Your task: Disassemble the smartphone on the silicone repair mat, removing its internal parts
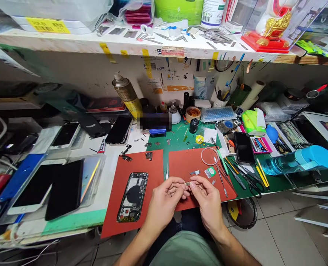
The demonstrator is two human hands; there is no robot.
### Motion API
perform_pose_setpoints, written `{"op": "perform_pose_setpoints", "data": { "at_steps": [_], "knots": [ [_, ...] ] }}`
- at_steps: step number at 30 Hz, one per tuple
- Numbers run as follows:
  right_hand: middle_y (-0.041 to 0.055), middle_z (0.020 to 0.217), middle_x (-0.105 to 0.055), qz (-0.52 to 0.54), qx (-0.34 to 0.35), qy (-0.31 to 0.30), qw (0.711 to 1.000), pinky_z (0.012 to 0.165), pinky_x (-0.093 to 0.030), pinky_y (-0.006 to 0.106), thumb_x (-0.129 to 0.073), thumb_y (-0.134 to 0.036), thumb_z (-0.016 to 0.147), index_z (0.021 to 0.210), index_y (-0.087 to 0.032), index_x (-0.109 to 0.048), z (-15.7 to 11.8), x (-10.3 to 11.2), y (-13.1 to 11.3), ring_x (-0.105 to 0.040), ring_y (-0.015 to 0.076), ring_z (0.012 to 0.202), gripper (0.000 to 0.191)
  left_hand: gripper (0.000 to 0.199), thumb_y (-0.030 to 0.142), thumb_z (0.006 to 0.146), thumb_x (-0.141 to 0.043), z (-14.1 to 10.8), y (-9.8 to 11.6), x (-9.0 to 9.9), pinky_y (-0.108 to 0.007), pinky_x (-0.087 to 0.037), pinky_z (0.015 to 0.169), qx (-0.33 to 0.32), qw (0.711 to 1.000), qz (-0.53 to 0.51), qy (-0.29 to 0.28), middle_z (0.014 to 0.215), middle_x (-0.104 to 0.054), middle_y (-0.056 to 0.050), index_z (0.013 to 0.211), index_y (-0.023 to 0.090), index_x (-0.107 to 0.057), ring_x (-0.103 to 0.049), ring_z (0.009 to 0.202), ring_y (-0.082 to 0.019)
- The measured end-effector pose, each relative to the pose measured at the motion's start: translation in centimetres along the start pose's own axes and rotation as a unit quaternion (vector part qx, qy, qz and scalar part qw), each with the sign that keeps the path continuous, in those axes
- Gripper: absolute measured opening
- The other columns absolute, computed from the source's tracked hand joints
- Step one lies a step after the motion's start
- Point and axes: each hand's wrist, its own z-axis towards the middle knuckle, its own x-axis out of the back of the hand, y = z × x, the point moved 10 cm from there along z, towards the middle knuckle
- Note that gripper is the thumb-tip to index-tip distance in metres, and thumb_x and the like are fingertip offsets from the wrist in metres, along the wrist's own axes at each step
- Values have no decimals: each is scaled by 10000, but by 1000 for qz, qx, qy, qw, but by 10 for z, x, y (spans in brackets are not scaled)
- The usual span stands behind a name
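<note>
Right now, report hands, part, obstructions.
Left hand, right hand: both pinching one small part. Opened phone: on the left red mat. Nothing visibly in the way.

White light from above, source out of frame, desk [112, 155] brightly lit, wall [83, 70] beneath shelf [75, 45] shadowed, wide-angle stretch toward edges, pixelated patch [155, 121] near centre, small held part [187, 183] barely resolved.

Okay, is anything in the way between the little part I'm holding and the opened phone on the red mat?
Only your left hand lies between the little part and the opened phone; nothing else visible stands in the way.
</note>
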Motion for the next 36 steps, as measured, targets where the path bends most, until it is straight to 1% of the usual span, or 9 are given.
{"op": "perform_pose_setpoints", "data": {
  "at_steps": [6,11,13,16,19,22,24,29,36],
  "knots": [
    [66,864,-786,32,16,41,999,690,-613,307,-878,-551,843,961,-194,-821,-1,4,4,-717,180,739,381,420,580,890,-794,-3,-5,-17,-316,-641,768,1,999,20,-33,866,-794,-72,1012,185,-717,-774,775,-212],
    [66,843,-799,-3,98,162,982,729,-632,301,-846,-584,875,1013,-198,-819,-8,67,-19,-742,178,738,411,462,620,999,-626,20,40,-49,-360,-630,822,-72,984,146,-68,964,-807,-72,1216,218,-699,-783,851,-241],
    [65,795,-789,-21,116,195,974,686,-633,299,-843,-584,881,1020,-185,-823,-16,92,-24,-735,178,687,423,408,584,1046,-558,41,70,-87,-364,-604,814,-137,958,236,-87,963,-802,-65,1201,236,-705,-773,847,-250],
    [66,768,-777,-44,130,220,966,647,-640,312,-830,-589,890,1000,-169,-828,-32,116,-23,-725,182,635,434,345,433,1033,-609,82,93,-167,-438,-551,1026,-191,911,344,-120,1110,-792,-133,1285,209,-687,-748,1114,-330],
    [61,803,-766,-73,149,232,959,646,-629,290,-803,-574,921,1002,-186,-844,-49,126,-21,-724,173,652,399,612,418,950,-759,126,88,-236,-489,-490,1128,-166,904,379,-110,1349,-687,-283,1446,105,-584,-648,1339,-420],
    [58,871,-751,-105,169,237,951,664,-611,260,-757,-557,965,1004,-219,-855,-63,134,-22,-710,157,702,354,949,446,876,-862,156,70,-279,-582,-419,1191,-116,900,410,-90,1494,-539,-382,1610,61,-400,-527,1466,-505],
    [53,880,-740,-137,181,243,943,671,-607,251,-718,-545,996,1031,-229,-849,-69,141,-23,-703,155,720,343,1020,463,872,-874,169,58,-292,-623,-405,1208,-78,901,421,-75,1571,-476,-356,1660,97,-339,-493,1492,-502],
    [43,877,-731,-161,186,273,930,676,-614,256,-672,-543,1027,1064,-213,-810,-74,166,-24,-698,155,717,359,619,419,1020,-726,184,40,-294,-620,-516,1151,6,913,407,-34,1606,-509,-150,1566,227,-507,-579,1397,-357],
    [67,990,-759,-178,199,296,917,829,-598,302,-679,-559,1017,1052,-213,-799,-72,189,-36,-710,184,878,368,613,386,1009,-742,182,39,-291,-646,-488,1179,30,952,305,-8,1644,-471,-152,1557,227,-518,-531,1454,-379]
  ]
}}
